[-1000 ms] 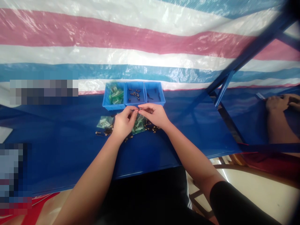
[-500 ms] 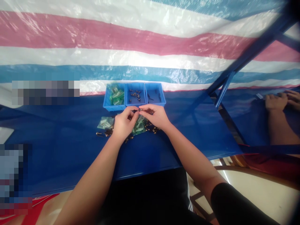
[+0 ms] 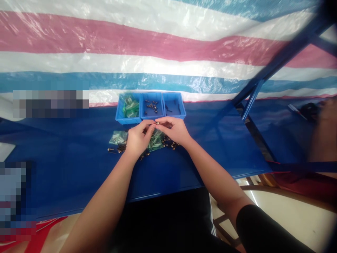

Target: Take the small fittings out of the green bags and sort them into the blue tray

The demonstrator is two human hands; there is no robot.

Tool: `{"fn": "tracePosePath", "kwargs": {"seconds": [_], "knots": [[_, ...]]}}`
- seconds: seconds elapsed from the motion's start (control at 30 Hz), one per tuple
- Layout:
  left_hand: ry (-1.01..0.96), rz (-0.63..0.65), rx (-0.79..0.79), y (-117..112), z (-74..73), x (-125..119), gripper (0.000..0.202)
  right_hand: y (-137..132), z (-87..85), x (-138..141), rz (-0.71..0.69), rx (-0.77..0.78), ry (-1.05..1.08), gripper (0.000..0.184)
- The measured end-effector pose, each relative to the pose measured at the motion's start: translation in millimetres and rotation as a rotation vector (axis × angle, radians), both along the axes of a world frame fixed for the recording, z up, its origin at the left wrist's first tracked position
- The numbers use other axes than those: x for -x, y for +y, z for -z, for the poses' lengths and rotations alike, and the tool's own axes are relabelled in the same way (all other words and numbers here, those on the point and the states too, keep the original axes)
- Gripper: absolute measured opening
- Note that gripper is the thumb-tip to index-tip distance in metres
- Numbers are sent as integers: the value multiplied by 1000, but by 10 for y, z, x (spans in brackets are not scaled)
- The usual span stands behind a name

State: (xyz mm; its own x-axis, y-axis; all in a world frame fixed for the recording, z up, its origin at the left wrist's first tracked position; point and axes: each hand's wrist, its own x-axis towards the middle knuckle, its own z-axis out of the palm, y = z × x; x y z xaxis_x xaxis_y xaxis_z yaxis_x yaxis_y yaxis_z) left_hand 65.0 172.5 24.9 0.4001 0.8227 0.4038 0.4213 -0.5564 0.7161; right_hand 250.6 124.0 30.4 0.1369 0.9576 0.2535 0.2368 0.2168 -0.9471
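My left hand (image 3: 139, 137) and my right hand (image 3: 174, 130) meet fingertip to fingertip just in front of the blue bins. Both pinch a small screw-like metal part (image 3: 157, 123), mostly covered by the fingers. Beneath and around them lies a pile of brass-and-dark screw-like parts (image 3: 173, 144). A clear bag of pale pieces (image 3: 118, 137) rests left of my left hand, and a greenish bag (image 3: 156, 141) sits under and between the hands, partly hidden.
Three joined blue bins stand behind my hands: the left bin (image 3: 117, 110) has green bags, the middle bin (image 3: 152, 114) several small parts, the right bin (image 3: 183, 111) a few dark pieces. A blue frame post (image 3: 273, 63) rises at right. Another person's arm (image 3: 325, 137) is beyond it.
The metal part between my fingertips has turned slightly and shows less of its length. At right, the other person's hands have moved away from the white object, leaving a blurred arm.
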Motion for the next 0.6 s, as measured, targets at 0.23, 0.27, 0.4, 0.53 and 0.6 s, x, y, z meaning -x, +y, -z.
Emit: {"fn": "tracePosePath", "kwargs": {"seconds": [0.23,0.27,0.4,0.53,0.6], "knots": [[43,30,-30,3,-5,14,32,12,3,-22,-12,-14,-35,27],[50,35,-37,2,-10,16,32,13,2,-25,-11,-14,-41,26],[61,40,-36,-3,-24,15,33,15,1,-30,-13,-21,-61,28],[67,59,-41,2,-23,14,33,6,4,-28,-11,-55,-106,27],[73,58,-45,7,-19,16,33,3,4,-28,-14,-70,-126,28]]}}
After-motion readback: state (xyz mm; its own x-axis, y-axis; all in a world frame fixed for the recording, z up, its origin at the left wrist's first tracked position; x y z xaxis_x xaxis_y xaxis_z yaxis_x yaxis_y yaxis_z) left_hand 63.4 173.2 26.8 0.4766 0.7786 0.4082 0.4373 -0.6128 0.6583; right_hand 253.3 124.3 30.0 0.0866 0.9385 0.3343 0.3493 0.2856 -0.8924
